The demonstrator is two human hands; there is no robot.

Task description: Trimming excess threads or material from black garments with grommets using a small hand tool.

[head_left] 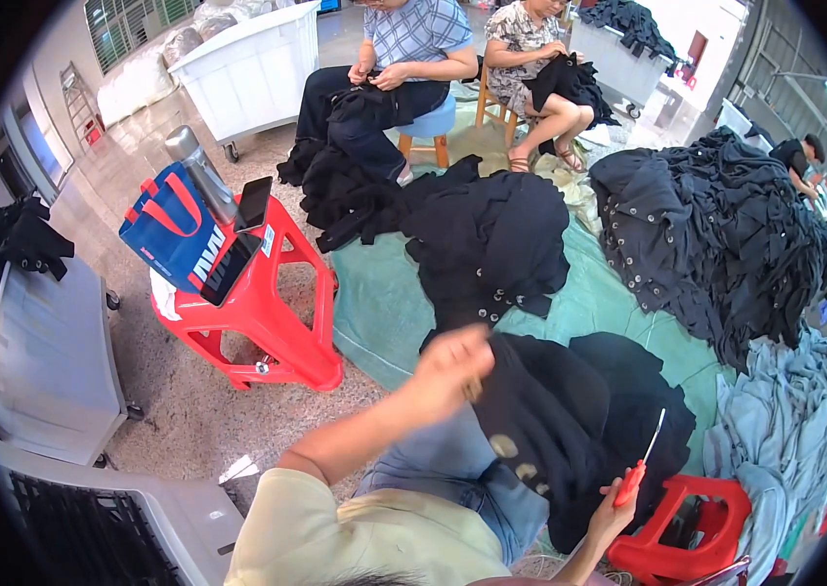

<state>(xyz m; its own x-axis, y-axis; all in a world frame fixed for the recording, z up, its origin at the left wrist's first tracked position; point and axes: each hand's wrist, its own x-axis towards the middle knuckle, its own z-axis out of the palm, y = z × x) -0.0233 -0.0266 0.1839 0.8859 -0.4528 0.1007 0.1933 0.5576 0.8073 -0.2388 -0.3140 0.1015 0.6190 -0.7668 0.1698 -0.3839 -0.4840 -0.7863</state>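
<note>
A black garment [540, 391] with round pale buttons lies across my lap, over my blue jeans. My left hand [447, 373], smeared by motion, is closed at the garment's upper left edge and appears to pinch the cloth near a button. Low on the right, my right hand [614, 513] grips the red handle of a slim tool [633, 481]. Its thin metal shaft points up, apart from my left hand; the exact kind cannot be made out. More black cloth [628, 371] lies just beyond my lap.
Black garment piles [491, 234] lie on a green sheet [364, 293], with grey garments [794, 430] at right. A red stool [276, 342] at left holds a blue bag [174, 230], flask and phones. Another red stool [677, 562] stands at lower right. Two people sit opposite, handling black cloth.
</note>
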